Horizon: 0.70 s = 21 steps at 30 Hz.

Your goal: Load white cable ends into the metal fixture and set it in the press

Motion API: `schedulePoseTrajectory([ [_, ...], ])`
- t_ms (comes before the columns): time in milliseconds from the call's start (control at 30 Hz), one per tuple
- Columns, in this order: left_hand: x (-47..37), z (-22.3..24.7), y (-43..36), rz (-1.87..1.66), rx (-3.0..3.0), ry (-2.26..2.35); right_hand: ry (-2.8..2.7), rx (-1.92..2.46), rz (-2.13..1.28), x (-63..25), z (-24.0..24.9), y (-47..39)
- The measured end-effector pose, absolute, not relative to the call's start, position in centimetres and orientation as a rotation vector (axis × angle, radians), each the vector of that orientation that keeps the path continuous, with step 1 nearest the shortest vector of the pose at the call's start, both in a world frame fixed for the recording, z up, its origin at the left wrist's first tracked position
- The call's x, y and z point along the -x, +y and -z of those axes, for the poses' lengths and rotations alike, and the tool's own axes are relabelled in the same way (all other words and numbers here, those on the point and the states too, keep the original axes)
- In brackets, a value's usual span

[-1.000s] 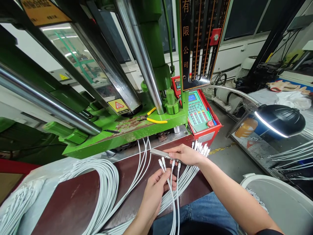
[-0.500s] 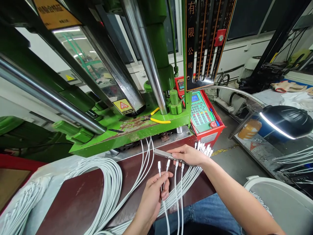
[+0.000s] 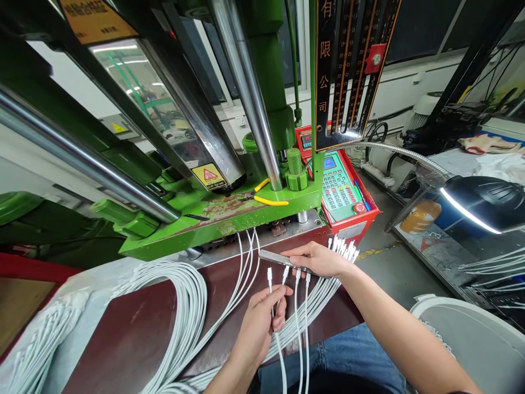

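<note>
My left hand point(image 3: 262, 312) is closed around white cables, with thumb and fingers pinching them just below their plugs. One white plug point(image 3: 269, 275) stands up free above the thumb, left of the metal bar. A second plug point(image 3: 286, 273) reaches the lower edge of that bar; whether it is seated cannot be made out. My right hand point(image 3: 318, 259) grips the flat metal bar point(image 3: 274, 256), thumb on top and fingers partly hidden beneath. Two more cable plugs point(image 3: 298, 277) sit at the bar's lower edge, their cables hanging toward my lap.
A green press point(image 3: 221, 227) stands ahead, cables running under it. Yellow-handled pliers point(image 3: 270, 202) lie on its ledge. Coiled white cables point(image 3: 192, 290) are at left, a cable bundle's plug ends point(image 3: 344, 249) at right. Beyond are a red control box point(image 3: 348, 216), lamp point(image 3: 484, 202) and white bin point(image 3: 471, 328).
The second plug in my left hand has shifted slightly right, closer to the metal bar. My right hand keeps its grip, and the whole view has moved a little.
</note>
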<state>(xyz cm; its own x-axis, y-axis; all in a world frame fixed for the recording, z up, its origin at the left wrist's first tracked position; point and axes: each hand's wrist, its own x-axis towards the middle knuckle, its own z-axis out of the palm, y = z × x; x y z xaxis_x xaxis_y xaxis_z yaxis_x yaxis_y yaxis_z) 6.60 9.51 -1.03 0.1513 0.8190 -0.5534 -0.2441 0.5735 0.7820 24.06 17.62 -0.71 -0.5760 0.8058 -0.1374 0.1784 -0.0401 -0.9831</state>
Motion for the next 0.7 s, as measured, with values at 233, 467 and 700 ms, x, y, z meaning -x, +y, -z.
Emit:
schedulePoseTrajectory([
  [233,-6.76,0.88,9.49,-0.816,-0.617,1.173,-1.657,0.963,-1.755,-24.07,1.06,17.52],
  [467,-6.71,1.13,9.77,-0.834,-0.606,1.171,-1.685,0.973,-1.733,-23.97,1.20,17.60],
  [700,-6.91,1.01,9.84,-0.835,-0.582,1.172,-1.789,0.944,-1.641,-24.02,0.98,17.62],
])
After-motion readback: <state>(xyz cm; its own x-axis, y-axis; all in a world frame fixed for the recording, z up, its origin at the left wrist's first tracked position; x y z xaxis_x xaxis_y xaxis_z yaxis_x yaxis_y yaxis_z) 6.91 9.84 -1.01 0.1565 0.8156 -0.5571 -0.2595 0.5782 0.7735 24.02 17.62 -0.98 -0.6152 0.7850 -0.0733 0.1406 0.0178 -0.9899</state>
